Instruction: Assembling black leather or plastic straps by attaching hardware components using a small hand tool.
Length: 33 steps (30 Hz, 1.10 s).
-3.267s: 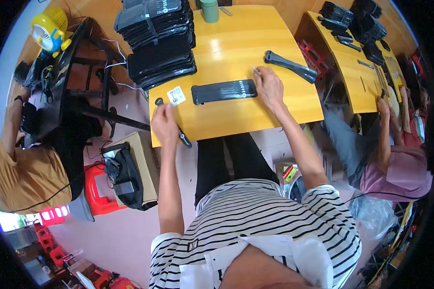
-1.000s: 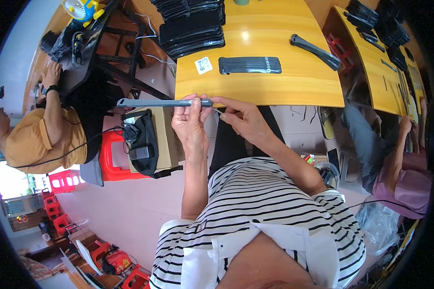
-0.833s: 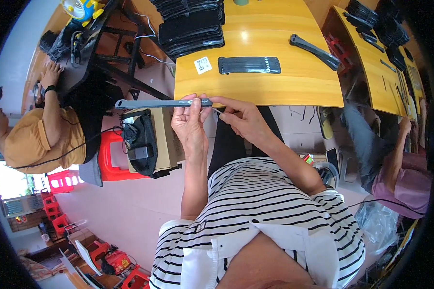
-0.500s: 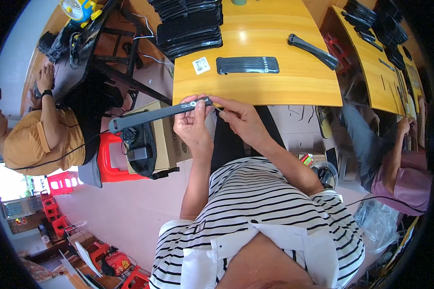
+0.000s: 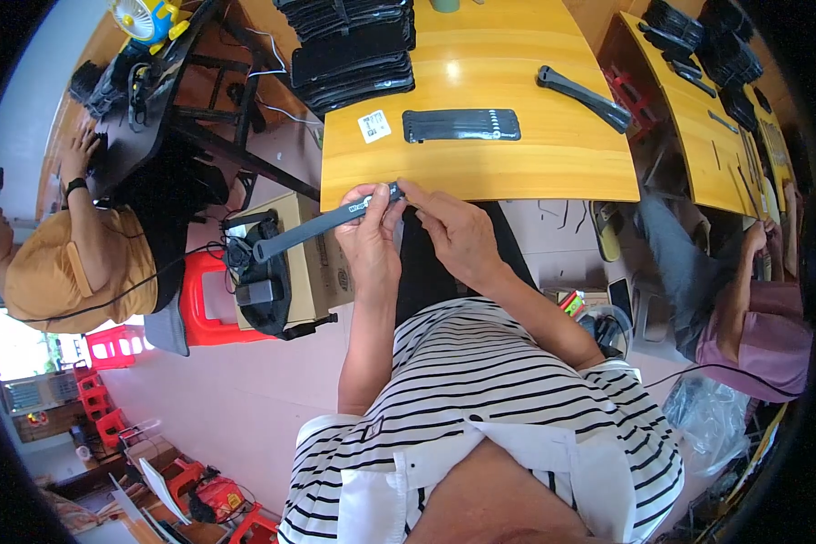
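A long dark grey strap (image 5: 308, 234) with pale printing and a rounded, slotted free end hangs out to the left in the air before the table's near edge. My left hand (image 5: 370, 243) is closed around it near its other end, thumb on top. At that end the fingertips of my right hand (image 5: 462, 238) are pinched together on the strap tip; the exact grip is partly hidden. Beyond my hands, a flat pack of black straps (image 5: 449, 126) lies on the yellow table (image 5: 508, 177). A white square label (image 5: 374, 126) lies left of it, and a folded bundle of dark straps (image 5: 582, 97) lies to the right.
Tall stacks of black strap packs (image 5: 354, 71) stand at the table's far left. An open cardboard box (image 5: 310, 263) and a red stool (image 5: 199, 304) stand on my left. Co-workers sit at the dark table (image 5: 145, 127) at left and another yellow table (image 5: 689, 118) at right.
The strap's free end has swung right and slightly down, so it slopes more steeply. My left hand has shifted a little right; my right hand's fingers have moved at the strap's tip.
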Each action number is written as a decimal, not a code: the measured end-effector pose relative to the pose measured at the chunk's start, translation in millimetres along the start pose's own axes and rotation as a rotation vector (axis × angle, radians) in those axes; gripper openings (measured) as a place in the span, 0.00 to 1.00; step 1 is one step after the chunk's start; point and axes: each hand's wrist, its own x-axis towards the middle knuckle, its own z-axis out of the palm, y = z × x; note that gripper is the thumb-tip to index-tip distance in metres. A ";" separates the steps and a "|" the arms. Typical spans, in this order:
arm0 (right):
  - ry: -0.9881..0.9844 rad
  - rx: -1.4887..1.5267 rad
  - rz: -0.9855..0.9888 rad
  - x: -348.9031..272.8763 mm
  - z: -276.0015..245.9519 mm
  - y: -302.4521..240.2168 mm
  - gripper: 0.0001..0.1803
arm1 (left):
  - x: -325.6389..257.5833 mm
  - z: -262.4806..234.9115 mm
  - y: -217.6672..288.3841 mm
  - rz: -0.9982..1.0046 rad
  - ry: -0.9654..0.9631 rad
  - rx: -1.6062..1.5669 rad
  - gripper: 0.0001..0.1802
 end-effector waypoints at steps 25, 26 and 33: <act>-0.143 1.089 0.643 6.6 12.1 26.6 0.21 | 3.1 11.9 -44.7 0.327 0.116 0.414 0.05; -0.144 1.090 0.644 6.3 14.1 25.4 0.21 | 2.7 14.0 -43.9 0.356 0.123 0.411 0.04; 0.123 0.044 -0.179 23.1 7.4 34.6 0.21 | 9.3 12.3 -21.8 0.352 0.016 0.351 0.04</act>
